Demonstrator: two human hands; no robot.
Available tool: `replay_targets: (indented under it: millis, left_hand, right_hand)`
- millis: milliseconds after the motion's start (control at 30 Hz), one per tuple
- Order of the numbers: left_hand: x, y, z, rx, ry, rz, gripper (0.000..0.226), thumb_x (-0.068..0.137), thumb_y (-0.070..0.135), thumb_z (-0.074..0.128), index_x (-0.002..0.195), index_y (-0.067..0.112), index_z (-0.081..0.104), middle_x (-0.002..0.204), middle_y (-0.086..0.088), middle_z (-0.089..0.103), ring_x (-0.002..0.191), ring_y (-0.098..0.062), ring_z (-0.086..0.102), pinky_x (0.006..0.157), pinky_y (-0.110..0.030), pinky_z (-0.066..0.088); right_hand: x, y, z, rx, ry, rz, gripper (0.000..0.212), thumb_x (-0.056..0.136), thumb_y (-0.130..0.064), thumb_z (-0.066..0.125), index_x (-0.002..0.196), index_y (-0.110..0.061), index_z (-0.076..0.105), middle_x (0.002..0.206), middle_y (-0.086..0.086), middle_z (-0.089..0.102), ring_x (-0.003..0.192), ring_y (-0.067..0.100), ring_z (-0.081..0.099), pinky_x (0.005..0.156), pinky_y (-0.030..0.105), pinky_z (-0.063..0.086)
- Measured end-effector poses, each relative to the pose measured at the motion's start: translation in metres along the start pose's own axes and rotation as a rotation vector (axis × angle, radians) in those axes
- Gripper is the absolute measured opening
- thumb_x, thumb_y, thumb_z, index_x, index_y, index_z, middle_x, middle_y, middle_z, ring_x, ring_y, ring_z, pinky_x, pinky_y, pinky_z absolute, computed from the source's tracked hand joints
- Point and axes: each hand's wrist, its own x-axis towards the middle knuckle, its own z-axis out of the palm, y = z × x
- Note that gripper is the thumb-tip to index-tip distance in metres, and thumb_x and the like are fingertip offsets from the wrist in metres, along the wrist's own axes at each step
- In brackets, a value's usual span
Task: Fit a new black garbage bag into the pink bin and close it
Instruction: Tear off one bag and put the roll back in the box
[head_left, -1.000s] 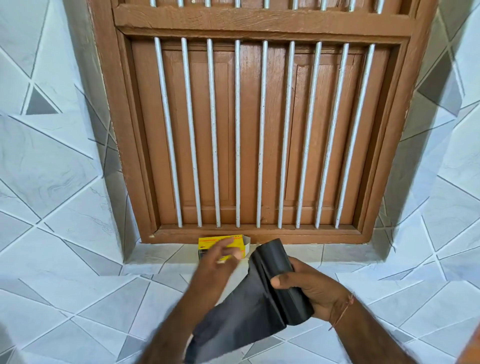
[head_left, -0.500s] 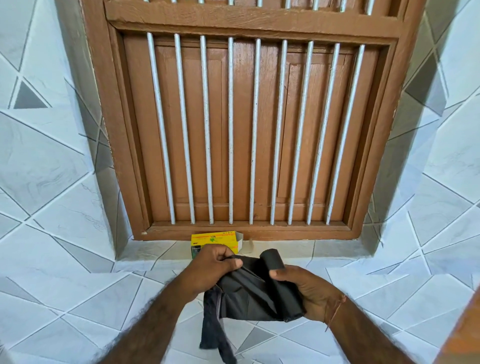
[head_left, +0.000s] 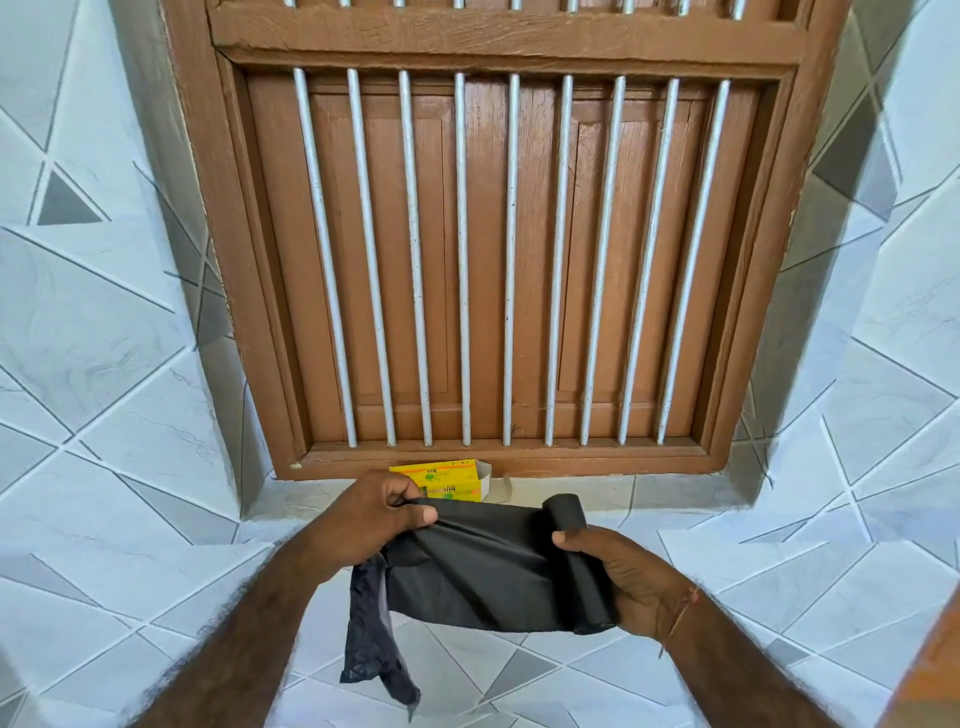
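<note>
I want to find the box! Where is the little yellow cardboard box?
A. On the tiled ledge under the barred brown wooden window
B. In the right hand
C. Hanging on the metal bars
A: the little yellow cardboard box sits on the tiled ledge below the barred brown wooden window, beyond both hands.

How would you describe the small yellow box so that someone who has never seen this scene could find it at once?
Start at the big brown wooden window frame with its white vertical bars. Drop to its bottom rail: the yellow box lies on the tiled ledge directly below it, just beyond the left hand. It is the only bright yellow thing here, with green print and an open end flap.
</note>
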Motion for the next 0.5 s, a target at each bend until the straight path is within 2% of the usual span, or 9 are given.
replay_targets:
  millis: [100,300,400,500]
  left_hand:
    - [-0.006,-0.005,-0.008,-0.050,0.023,-0.019,0.020,0.084,0.021,0.071,0.066,0.016,0.066,0.058,0.006,0.061,0.057,-0.004,0.054,0.054,-0.017,0.040]
    - [-0.012,-0.014,-0.018,-0.028,0.040,-0.039,0.020,0.085,0.019,0.070,0.078,0.000,0.069,0.068,-0.006,0.065,0.063,-0.010,0.058,0.054,-0.014,0.043]
    - [-0.013,-0.024,-0.024,0.007,0.033,-0.079,0.022,0.085,0.024,0.070,0.077,0.003,0.070,0.071,-0.008,0.065,0.066,-0.014,0.059,0.057,-0.019,0.043]
    - [-0.014,-0.035,-0.027,0.018,0.033,-0.099,0.025,0.085,0.027,0.070,0.079,0.003,0.070,0.071,-0.007,0.063,0.068,-0.015,0.058,0.061,-0.022,0.044]
  right_hand:
    - [-0.001,-0.002,-0.002,0.023,-0.045,-0.025,0.043,0.070,-0.016,0.081,0.111,-0.006,0.069,0.107,0.022,0.072,0.091,0.037,0.068,0.076,0.044,0.056]
    - [-0.002,-0.003,-0.004,0.041,0.005,-0.051,0.061,0.055,-0.015,0.085,0.113,-0.004,0.067,0.109,0.026,0.070,0.097,0.040,0.065,0.088,0.055,0.052]
    - [-0.006,-0.006,-0.003,0.067,-0.028,-0.076,0.049,0.061,-0.012,0.076,0.109,-0.006,0.067,0.099,0.022,0.072,0.089,0.037,0.065,0.082,0.048,0.054]
    - [-0.010,-0.013,-0.004,0.082,-0.111,-0.127,0.047,0.063,-0.009,0.072,0.110,-0.007,0.067,0.099,0.020,0.071,0.089,0.035,0.065,0.088,0.047,0.051]
